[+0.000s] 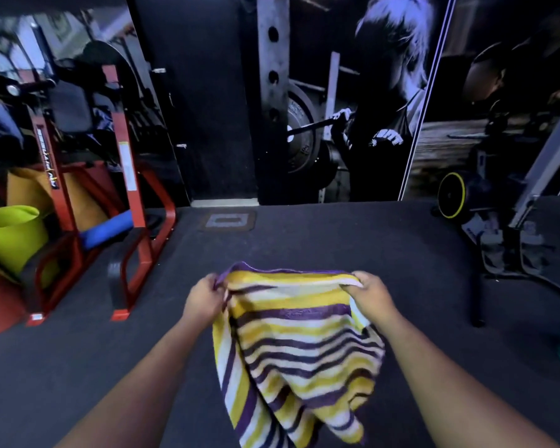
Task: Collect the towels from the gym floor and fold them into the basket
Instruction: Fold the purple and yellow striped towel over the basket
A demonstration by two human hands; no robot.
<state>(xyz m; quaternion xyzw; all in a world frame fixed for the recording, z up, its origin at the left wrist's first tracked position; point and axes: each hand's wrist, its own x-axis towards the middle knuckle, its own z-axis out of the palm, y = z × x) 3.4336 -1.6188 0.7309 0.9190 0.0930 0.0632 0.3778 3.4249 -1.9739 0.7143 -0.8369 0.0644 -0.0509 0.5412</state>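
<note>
Above the dark gym floor point(337, 240), the left hand point(204, 297) and right hand point(374, 294) pinch the top corners of a striped towel point(301, 344) hanging between them, apparently mid-fold; bringing the corners together looks next, with no basket identifiable

We hold both arms stretched forward, forearms bare. Our left hand point(204, 294) pinches one upper corner of the towel point(298, 344), fingers curled; our right hand point(370, 294) grips the other corner, both hands level and apart.
</note>
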